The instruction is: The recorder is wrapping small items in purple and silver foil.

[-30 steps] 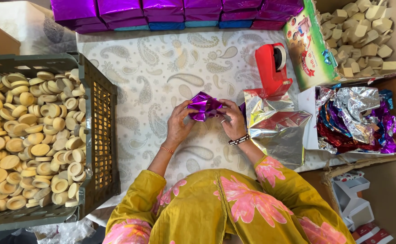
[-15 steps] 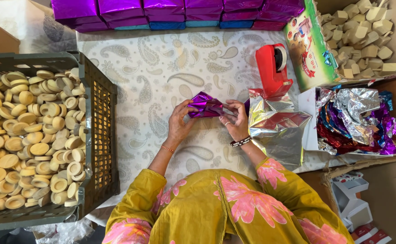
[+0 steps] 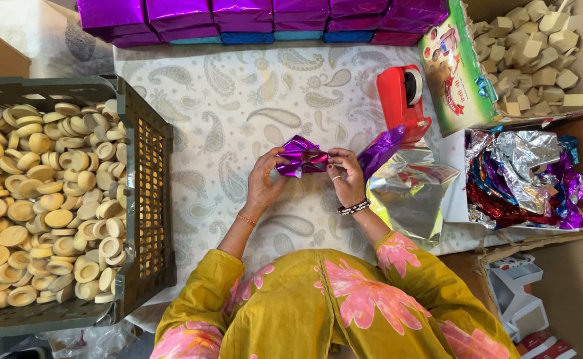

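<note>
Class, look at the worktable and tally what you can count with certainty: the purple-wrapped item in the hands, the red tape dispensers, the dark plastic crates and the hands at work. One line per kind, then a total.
Purple foil-wrapped item: 1
Red tape dispenser: 1
Dark plastic crate: 1
Hands, left hand and right hand: 2
Total: 5

Both forearms reach up from lower centre of frame. Left hand [image 3: 263, 181] and right hand [image 3: 346, 178] sit level at mid-frame, fingers curled inward, fingertips pinching toward each other.
</note>
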